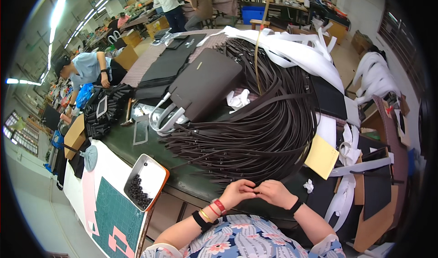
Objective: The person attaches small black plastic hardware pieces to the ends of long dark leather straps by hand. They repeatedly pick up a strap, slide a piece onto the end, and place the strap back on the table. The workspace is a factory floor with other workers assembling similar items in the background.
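Note:
My left hand (238, 193) and my right hand (276, 195) meet fingertip to fingertip at the near edge of the green work table (180, 178). Both are closed in a pinch, and whatever lies between the fingers is too small or hidden to make out. Just beyond them spreads a large heap of dark brown straps (269, 135), with small metal bits showing along it. To the left, a white tray with an orange outer side (155, 171) holds many small black ring-like parts (138, 192).
A dark brown handbag (207, 82) with white-wrapped handles (166, 121) lies beyond the straps. Left are a green cutting mat (112, 214) and a hammer (128, 114). Right are a yellow pad (321, 156) and white strips (344, 198). A co-worker (91, 69) leans over at the far left.

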A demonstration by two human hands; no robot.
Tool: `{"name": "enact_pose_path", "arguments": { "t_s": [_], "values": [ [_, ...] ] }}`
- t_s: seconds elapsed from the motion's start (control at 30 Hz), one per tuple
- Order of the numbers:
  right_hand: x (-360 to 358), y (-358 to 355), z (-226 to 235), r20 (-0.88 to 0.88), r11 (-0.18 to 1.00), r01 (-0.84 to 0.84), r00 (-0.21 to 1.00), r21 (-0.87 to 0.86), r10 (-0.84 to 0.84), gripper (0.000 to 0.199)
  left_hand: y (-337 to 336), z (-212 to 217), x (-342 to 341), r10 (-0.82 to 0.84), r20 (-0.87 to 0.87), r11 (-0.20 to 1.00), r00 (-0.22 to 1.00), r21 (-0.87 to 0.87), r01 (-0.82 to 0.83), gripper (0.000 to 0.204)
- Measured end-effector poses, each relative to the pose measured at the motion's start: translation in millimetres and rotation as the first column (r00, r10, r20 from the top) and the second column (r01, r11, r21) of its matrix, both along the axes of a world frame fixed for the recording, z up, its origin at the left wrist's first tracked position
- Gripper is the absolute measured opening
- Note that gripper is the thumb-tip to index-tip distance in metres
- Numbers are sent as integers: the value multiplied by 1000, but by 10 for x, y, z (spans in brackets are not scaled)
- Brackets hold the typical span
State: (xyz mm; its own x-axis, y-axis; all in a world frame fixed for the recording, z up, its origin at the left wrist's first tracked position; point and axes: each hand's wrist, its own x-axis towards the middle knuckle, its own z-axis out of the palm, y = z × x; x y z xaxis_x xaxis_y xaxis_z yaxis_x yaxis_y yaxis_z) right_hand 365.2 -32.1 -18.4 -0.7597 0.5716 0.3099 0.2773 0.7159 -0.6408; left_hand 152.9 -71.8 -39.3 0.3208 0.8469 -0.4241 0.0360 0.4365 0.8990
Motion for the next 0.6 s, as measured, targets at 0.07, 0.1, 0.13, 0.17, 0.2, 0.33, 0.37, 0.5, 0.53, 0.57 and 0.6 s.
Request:
{"name": "enact_pose_path", "arguments": {
  "t_s": [0.07,0.1,0.13,0.17,0.2,0.33,0.37,0.5,0.53,0.57,0.6],
  "values": [
    [-29,45,115,-21,995,1,1000,-98,-3,25,25,24,-16,44,111,998,993,-58,-37,41],
    [-35,46,130,-63,985,6,998,-171,-17,26,27,52,-10,49,141,996,989,-82,-38,41],
    [-25,68,128,-58,991,-22,998,-134,14,28,23,32,-2,32,185,998,982,-63,-20,37],
    [-15,95,94,-51,994,-51,998,-98,46,29,25,30,-1,22,204,997,979,-76,-6,37],
    [-1,100,73,-43,995,-81,996,-62,78,30,33,43,-3,13,222,996,975,-89,7,36],
    [14,80,48,-87,996,-6,996,-91,-2,27,71,42,-71,-143,216,975,966,-136,175,20],
    [14,71,46,-120,992,2,993,-126,-17,26,83,68,-67,-193,207,963,959,-149,226,21],
    [30,37,150,-172,963,31,982,-269,-80,22,56,198,36,-181,260,978,949,-58,202,25],
    [51,31,179,-162,952,43,982,-304,-96,22,64,201,35,-198,258,973,945,-68,223,26],
    [74,35,145,-156,962,40,984,-270,-85,22,71,203,23,-215,257,967,942,-78,242,26],
    [104,40,74,-150,971,35,986,-236,-71,21,77,202,27,-230,256,962,939,-87,259,27]
  ]
}}
